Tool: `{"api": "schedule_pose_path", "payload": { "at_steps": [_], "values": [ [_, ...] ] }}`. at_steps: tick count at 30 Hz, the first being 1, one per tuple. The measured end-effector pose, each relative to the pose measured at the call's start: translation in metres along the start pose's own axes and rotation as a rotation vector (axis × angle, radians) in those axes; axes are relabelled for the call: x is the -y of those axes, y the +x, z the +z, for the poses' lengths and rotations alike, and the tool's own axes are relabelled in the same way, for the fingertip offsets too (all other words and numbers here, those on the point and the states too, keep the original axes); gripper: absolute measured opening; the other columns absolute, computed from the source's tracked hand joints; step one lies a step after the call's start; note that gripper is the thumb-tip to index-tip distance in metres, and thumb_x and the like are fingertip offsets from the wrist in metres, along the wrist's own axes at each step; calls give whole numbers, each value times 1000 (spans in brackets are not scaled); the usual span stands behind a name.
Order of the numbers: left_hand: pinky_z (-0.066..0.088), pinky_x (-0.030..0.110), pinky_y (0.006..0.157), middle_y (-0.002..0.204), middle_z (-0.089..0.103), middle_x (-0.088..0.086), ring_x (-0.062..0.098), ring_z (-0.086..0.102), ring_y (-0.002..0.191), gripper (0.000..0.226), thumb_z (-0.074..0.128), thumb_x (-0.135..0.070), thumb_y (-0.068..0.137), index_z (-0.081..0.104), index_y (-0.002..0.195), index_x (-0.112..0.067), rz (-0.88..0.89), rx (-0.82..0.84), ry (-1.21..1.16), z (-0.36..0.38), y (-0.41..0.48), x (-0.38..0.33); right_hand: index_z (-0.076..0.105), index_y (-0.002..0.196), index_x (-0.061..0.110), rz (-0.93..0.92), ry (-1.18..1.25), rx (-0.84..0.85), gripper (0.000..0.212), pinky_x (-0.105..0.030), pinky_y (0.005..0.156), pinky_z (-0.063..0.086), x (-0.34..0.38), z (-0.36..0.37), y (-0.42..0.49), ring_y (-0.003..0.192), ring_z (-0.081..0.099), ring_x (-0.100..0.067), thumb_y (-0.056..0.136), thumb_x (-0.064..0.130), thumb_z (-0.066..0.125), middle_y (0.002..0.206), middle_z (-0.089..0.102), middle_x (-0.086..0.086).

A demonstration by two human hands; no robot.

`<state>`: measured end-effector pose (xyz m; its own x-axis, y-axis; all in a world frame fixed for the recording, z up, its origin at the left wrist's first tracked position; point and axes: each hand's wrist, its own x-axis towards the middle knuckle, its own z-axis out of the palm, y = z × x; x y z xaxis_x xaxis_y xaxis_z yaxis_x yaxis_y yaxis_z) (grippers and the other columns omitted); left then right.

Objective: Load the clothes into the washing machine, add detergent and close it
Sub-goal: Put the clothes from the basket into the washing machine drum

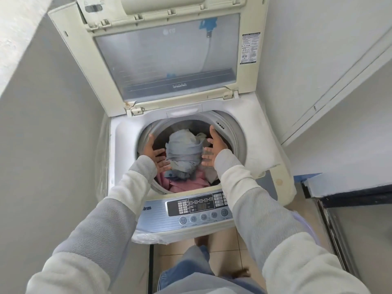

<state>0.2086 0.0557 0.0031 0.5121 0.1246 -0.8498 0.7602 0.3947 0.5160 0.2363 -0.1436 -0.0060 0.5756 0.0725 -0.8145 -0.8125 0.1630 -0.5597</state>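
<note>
A top-loading washing machine (pixel 250 132) stands in front of me with its lid (pixel 165 60) raised upright. Inside the drum lies a bundled light grey garment (pixel 184 151) on top of pink clothes (pixel 186 181). My left hand (pixel 153 152) and my right hand (pixel 213 149) hover over the drum opening on either side of the grey bundle. Both have their fingers spread, palms facing inward, and hold nothing. The grey bundle sits apart from both hands.
The control panel (pixel 191 211) runs along the machine's front edge. A grey wall (pixel 53 124) closes in on the left. A white cabinet door (pixel 318 71) and a dark-edged step (pixel 347 194) lie to the right. Tiled floor (pixel 224 251) shows below.
</note>
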Motion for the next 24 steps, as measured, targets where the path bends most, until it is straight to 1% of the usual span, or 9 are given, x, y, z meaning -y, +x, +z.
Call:
{"api": "schedule_pose_path", "payload": {
  "at_steps": [2, 5, 7, 9, 12, 16, 18, 20, 24],
  "values": [
    [47, 49, 91, 134, 45, 19, 39, 51, 118, 91, 36, -79, 81, 47, 134, -6, -19, 0, -6, -4, 8, 3, 59, 116, 24, -1, -2, -3, 71, -46, 93, 50, -1, -1, 7, 100, 58, -28, 74, 81, 49, 117, 59, -8],
    [48, 46, 86, 128, 50, 16, 36, 54, 110, 88, 34, -79, 82, 48, 133, -8, -38, 44, 9, 1, 9, 9, 62, 92, 32, 3, -9, -8, 52, -41, 86, 51, -1, -3, 11, 101, 60, -29, 77, 79, 48, 116, 62, -7],
    [48, 45, 85, 121, 53, 15, 34, 55, 107, 84, 33, -78, 83, 52, 126, -9, -25, 74, 26, 9, 5, 13, 64, 102, 32, -12, 10, -7, 55, -40, 84, 50, 1, -9, 6, 106, 60, -29, 78, 79, 46, 114, 64, -7],
    [48, 43, 86, 113, 57, 13, 32, 59, 100, 77, 35, -76, 84, 55, 119, -11, -6, 87, 83, 20, 0, 20, 58, 125, 27, -37, 40, 25, 71, -45, 94, 47, 2, -19, -5, 112, 58, -31, 79, 79, 44, 114, 63, -7],
    [49, 42, 85, 104, 61, 10, 29, 62, 91, 62, 43, -67, 88, 54, 118, -13, 21, 96, 213, 39, -13, 31, 50, 130, 23, -72, 77, 102, 65, -46, 100, 42, 2, -40, -30, 117, 54, -32, 87, 71, 42, 119, 58, -7],
    [49, 38, 74, 94, 59, 4, 21, 60, 79, 34, 55, -44, 93, 58, 104, -12, 115, 97, 401, 83, -50, 51, 54, 127, 25, -182, 61, 74, 54, -38, 86, 46, -7, -80, -84, 104, 61, -26, 89, 63, 49, 110, 64, -1],
    [47, 33, 66, 93, 56, 1, 16, 56, 75, 14, 54, -32, 96, 56, 90, -19, 219, 137, 538, 108, -71, 65, 57, 124, 25, -259, 13, 10, 47, -32, 76, 47, -15, -109, -112, 109, 60, -26, 90, 57, 53, 120, 63, -1],
    [46, 29, 63, 98, 58, 4, 13, 57, 74, 5, 56, -24, 96, 56, 90, -24, 350, 202, 625, 135, -88, 83, 59, 121, 24, -384, -49, -68, 41, -28, 68, 47, -27, -144, -136, 111, 58, -23, 91, 52, 56, 127, 61, -2],
    [46, 22, 61, 94, 64, 2, 9, 60, 73, 14, 66, -11, 89, 63, 102, -15, 682, 284, 810, 184, -121, 129, 59, 129, 17, -557, -71, -262, 50, -28, 92, 44, -67, -215, -167, 109, 60, -15, 88, 46, 64, 130, 61, -2]
  ]
}}
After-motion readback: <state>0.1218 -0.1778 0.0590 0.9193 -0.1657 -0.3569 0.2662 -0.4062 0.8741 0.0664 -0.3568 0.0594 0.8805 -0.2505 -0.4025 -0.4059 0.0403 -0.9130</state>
